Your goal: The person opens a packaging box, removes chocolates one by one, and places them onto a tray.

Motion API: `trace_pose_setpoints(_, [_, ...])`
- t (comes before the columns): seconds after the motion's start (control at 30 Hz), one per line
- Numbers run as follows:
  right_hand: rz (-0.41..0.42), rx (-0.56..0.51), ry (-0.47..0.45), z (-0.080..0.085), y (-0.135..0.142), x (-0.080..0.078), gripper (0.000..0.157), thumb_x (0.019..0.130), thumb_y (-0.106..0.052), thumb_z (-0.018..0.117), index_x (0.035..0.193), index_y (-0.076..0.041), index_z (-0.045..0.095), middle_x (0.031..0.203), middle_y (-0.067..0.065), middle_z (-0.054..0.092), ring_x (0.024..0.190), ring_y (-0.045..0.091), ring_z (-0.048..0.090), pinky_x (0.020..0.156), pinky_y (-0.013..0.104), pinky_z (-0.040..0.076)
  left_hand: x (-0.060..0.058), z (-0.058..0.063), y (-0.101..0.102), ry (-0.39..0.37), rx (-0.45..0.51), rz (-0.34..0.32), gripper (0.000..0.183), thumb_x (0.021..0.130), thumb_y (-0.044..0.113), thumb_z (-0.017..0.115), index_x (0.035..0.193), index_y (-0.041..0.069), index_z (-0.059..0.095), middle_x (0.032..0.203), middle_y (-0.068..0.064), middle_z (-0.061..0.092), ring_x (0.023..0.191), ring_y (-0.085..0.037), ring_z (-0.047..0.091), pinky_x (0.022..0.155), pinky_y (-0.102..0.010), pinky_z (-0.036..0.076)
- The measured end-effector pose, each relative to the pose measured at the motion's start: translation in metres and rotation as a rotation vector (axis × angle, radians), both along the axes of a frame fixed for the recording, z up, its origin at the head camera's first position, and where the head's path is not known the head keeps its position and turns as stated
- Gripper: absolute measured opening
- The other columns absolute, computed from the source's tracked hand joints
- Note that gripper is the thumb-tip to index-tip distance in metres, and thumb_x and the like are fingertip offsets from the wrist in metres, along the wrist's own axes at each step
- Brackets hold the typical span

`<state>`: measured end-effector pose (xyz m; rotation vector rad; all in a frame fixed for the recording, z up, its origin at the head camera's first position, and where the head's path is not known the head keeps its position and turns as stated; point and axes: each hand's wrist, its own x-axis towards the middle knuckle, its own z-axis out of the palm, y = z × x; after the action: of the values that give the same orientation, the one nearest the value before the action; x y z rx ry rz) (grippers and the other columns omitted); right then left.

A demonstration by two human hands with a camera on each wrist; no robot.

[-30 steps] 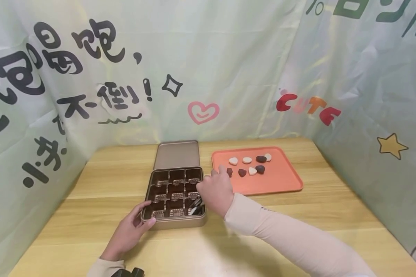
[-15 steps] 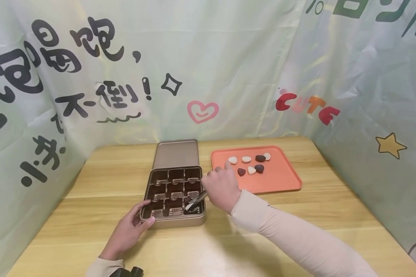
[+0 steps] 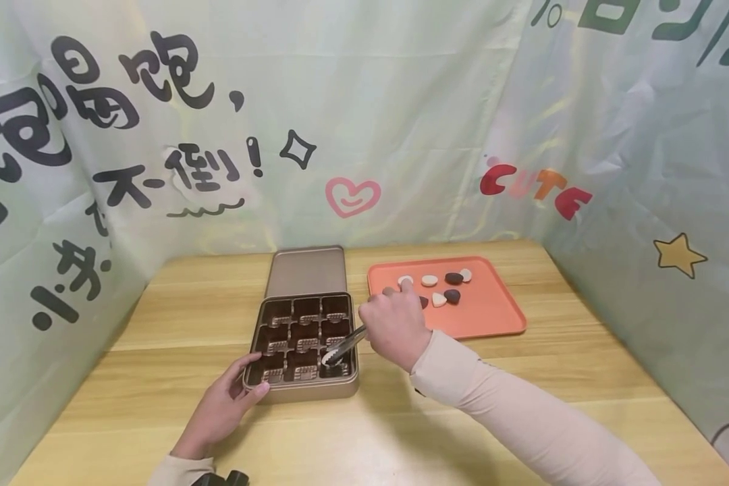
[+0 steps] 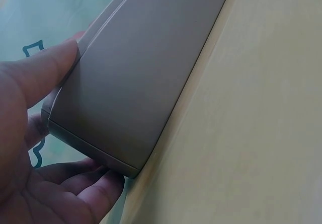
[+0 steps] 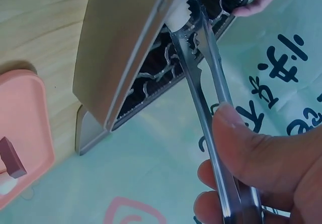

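Observation:
My left hand grips the near left corner of a bronze metal tin, thumb on its front wall and fingers round the side. A dark plastic insert divides the tin into several compartments. Metal tongs are held in my right hand, their tips inside the near right compartment. In the right wrist view, the arms of the tongs stand apart at the tips. A white piece lies against those tips; whether they pinch it I cannot tell.
Behind the tin its lid lies tilted back on the wooden table. To the right is a coral tray with several small white and dark brown pieces, partly hidden by my right hand. Printed cloth walls off the table's back and sides.
My right hand has shifted slightly right, and the tongs' tips have moved a little left within the near right compartment. The left hand keeps its place on the tin.

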<state>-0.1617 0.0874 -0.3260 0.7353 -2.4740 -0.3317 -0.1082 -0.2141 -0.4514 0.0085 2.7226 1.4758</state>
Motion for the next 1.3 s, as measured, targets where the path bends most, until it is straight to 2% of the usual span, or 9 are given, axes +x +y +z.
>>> trace_pose_setpoints(0.13, [-0.015, -0.008, -0.021, 0.004, 0.001, 0.0, 0.029, 0.063, -0.032, 0.086, 0.056, -0.024, 0.059, 0.053, -0.006, 0.051, 0.046, 0.015, 0.043, 0.054, 0.035, 0.036, 0.0, 0.001, 0.0, -0.002, 0.013, -0.005, 0.066, 0.086, 0.04, 0.073, 0.143, 0.026, 0.044, 0.066, 0.001, 0.043, 0.055, -0.012, 0.04, 0.05, -0.026, 0.043])
trace_pose_setpoints(0.43, [-0.04, 0.002, -0.061, 0.009, 0.002, 0.002, 0.03, 0.062, -0.042, 0.089, 0.061, -0.023, 0.065, 0.054, -0.007, 0.052, 0.047, 0.014, 0.044, 0.05, 0.033, 0.036, 0.001, 0.001, 0.0, 0.002, 0.02, -0.011, 0.065, 0.087, 0.037, 0.072, 0.143, 0.025, 0.043, 0.064, 0.003, 0.037, 0.055, -0.011, 0.038, 0.051, -0.025, 0.042])
trace_pose_setpoints(0.8, [-0.023, -0.076, -0.059, 0.018, 0.006, 0.002, 0.031, 0.06, -0.043, 0.091, 0.065, -0.021, 0.069, 0.055, -0.008, 0.053, 0.048, 0.015, 0.048, 0.05, 0.034, 0.038, 0.002, 0.002, 0.0, -0.006, 0.025, -0.014, 0.065, 0.087, 0.037, 0.072, 0.143, 0.025, 0.043, 0.063, 0.003, 0.036, 0.055, -0.011, 0.037, 0.051, -0.025, 0.042])
trace_pose_setpoints(1.03, [-0.053, -0.103, -0.042, 0.022, 0.021, -0.002, 0.033, 0.06, -0.043, 0.091, 0.061, -0.021, 0.065, 0.049, -0.007, 0.042, 0.043, 0.013, 0.038, 0.045, 0.032, 0.032, -0.002, 0.004, 0.001, -0.002, 0.032, -0.022, 0.065, 0.087, 0.037, 0.072, 0.144, 0.025, 0.043, 0.064, 0.003, 0.037, 0.055, -0.01, 0.038, 0.052, -0.025, 0.043])
trace_pose_setpoints(1.1, [-0.074, -0.116, -0.055, 0.024, 0.028, -0.005, 0.033, 0.06, -0.043, 0.091, 0.062, -0.021, 0.066, 0.048, -0.007, 0.042, 0.042, 0.013, 0.038, 0.044, 0.031, 0.031, -0.003, 0.003, 0.002, 0.008, 0.026, -0.022, 0.064, 0.087, 0.038, 0.072, 0.143, 0.025, 0.043, 0.064, 0.003, 0.037, 0.056, -0.01, 0.038, 0.052, -0.025, 0.043])
trace_pose_setpoints(1.3, [-0.161, -0.154, -0.172, 0.024, 0.051, -0.013, 0.024, 0.065, -0.039, 0.089, 0.067, -0.023, 0.071, 0.051, -0.009, 0.048, 0.043, 0.013, 0.04, 0.045, 0.031, 0.029, -0.001, 0.001, 0.001, 0.013, -0.021, -0.007, 0.064, 0.086, 0.04, 0.072, 0.142, 0.025, 0.044, 0.062, 0.002, 0.038, 0.053, -0.01, 0.036, 0.049, -0.025, 0.041])
